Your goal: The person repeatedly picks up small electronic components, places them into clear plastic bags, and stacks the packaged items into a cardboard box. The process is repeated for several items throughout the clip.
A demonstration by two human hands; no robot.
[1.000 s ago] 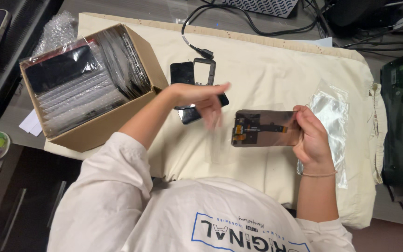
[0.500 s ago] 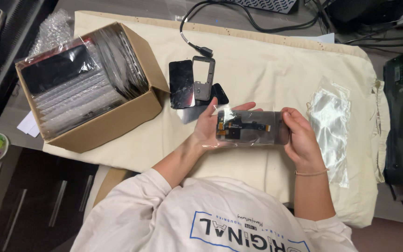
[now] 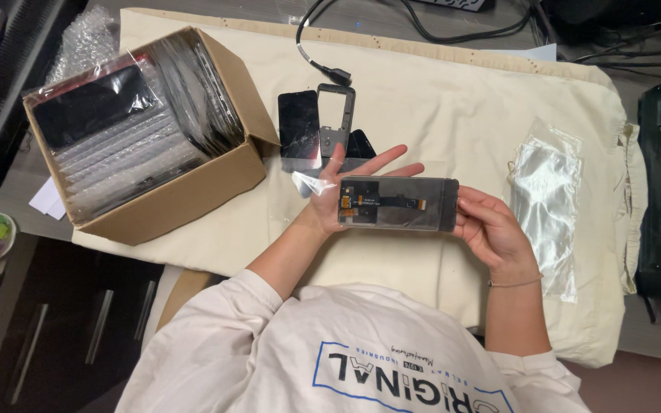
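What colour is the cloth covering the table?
Cream cloth, clearest in the head view.

- Upper garment: cream, off-white long-sleeved top of soft knit fabric, loose in cut.
- Chest print: a blue outlined rectangle enclosing bold blue capital lettering, with a line of small dark script beside it.
- Left sleeve: pushed up past the elbow and bunched in folds; forearm bare.
- Right sleeve: likewise pushed up; forearm bare.
- Left hand [image 3: 340, 186]: no ring or watch visible.
- Right hand [image 3: 491, 229]: a thin bracelet [image 3: 514, 282], a fine single strand, circles the wrist.
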